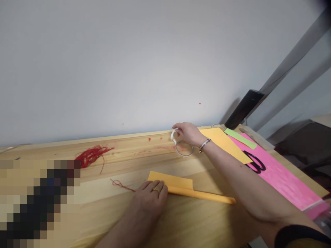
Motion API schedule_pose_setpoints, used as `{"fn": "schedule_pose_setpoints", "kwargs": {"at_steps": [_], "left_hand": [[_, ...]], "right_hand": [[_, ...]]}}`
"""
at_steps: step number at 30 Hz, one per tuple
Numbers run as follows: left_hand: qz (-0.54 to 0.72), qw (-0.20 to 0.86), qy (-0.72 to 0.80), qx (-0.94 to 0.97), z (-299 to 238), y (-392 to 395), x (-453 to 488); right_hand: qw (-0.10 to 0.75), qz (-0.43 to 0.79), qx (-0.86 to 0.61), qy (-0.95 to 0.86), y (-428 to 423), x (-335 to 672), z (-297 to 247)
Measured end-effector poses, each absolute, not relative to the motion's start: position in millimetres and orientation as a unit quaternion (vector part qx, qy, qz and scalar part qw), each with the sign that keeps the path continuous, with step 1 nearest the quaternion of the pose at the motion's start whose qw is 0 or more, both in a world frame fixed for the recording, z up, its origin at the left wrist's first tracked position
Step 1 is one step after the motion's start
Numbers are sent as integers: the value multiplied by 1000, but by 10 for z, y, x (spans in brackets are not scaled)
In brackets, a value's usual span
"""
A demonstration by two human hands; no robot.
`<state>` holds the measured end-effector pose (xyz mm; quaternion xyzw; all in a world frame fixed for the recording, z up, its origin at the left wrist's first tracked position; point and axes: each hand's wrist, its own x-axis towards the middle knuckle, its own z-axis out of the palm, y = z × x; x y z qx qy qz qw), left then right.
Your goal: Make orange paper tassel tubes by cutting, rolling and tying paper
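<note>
My left hand [152,198] presses on a partly rolled sheet of yellow-orange paper [214,196], its fingers bent over the roll. A flat flap of the sheet stands out behind the roll. From under this hand a thin red string [121,185] with a looped end reaches left. Farther back, near the wall, my right hand [188,132] pinches a white strip [172,134]. A thin whitish ring [184,155] hangs or lies just below; the strip seems joined to it, perhaps a tape roll, though I cannot tell for sure.
A tangle of red string [91,156] lies back left. On the right are a yellow sheet [224,143], a green strip [240,138], pink paper [281,182] and black-handled scissors [258,162]. A black cylinder [244,108] stands at the back right by the wall.
</note>
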<state>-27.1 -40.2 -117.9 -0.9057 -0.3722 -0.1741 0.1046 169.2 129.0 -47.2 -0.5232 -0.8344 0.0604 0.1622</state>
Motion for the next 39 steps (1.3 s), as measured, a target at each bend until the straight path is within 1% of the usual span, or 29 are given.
{"fn": "schedule_pose_setpoints", "kwargs": {"at_steps": [11, 17, 20, 23, 26, 29, 31, 34, 39], "left_hand": [[-177, 138, -341, -913, -1170, -357, -291], [-151, 97, -381, -907, -1164, -402, -271], [-147, 91, -382, -908, -1149, -413, -263], [-140, 87, -387, -907, -1130, -411, -262], [-139, 91, -381, -910, -1120, -404, -265], [-149, 100, -375, -910, -1118, -400, -266], [-155, 102, -373, -909, -1115, -400, -263], [-158, 106, -375, -907, -1113, -399, -257], [-146, 93, -372, -912, -1160, -392, -280]], "right_hand": [[190, 0, -558, -808, 1251, 1617, -441], [209, -6, -560, -802, 1233, 1597, -410], [253, 57, -537, -803, 1240, 1619, -383], [338, 145, -458, -809, 1243, 1635, -355], [387, 266, -390, -792, 1237, 1620, -340], [412, 415, -367, -723, 1234, 1587, -358], [426, 487, -365, -669, 1240, 1567, -385], [426, 537, -366, -630, 1250, 1537, -420], [414, 573, -355, -612, 1252, 1492, -444]]}}
